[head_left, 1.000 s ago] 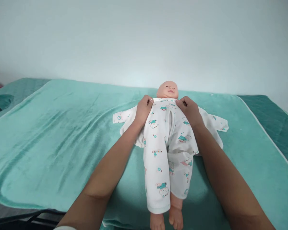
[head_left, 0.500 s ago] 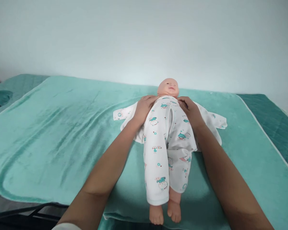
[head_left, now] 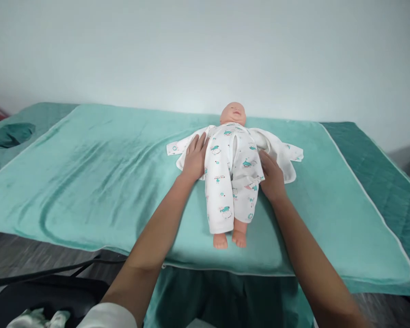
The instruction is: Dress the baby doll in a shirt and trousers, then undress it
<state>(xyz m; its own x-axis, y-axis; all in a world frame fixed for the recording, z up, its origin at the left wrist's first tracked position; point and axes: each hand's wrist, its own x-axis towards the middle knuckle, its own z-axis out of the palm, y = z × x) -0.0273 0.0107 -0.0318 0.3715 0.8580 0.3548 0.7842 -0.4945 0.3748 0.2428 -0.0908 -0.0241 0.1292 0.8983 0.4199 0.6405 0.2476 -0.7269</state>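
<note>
A baby doll (head_left: pixel 233 114) lies on its back, head towards the wall and bare feet towards me. White printed baby trousers (head_left: pixel 220 182) cover its legs and its trunk up to the chest; one trouser leg reaches lower than the other. A white printed baby jacket (head_left: pixel 285 157) is spread open under the doll, sleeves out to both sides. My left hand (head_left: pixel 195 158) lies with fingers stretched against the left side of the trousers, over the jacket. My right hand (head_left: pixel 272 175) rests along the opposite side, fingers extended, their tips partly hidden by the cloth.
A mint-green blanket (head_left: pixel 99 182) covers the bed, over a darker green quilted cover (head_left: pixel 372 159). A pale wall (head_left: pixel 191 54) stands behind. At lower left, a black chair (head_left: pixel 48 291) holds some printed cloth (head_left: pixel 37 319). The cover has a hole (head_left: pixel 12 135) at far left.
Both hands have slid from the doll's chest down to the sides of its trunk, letting go of the trousers' upper edge. My view has drawn back, showing the bed's front edge and the chair.
</note>
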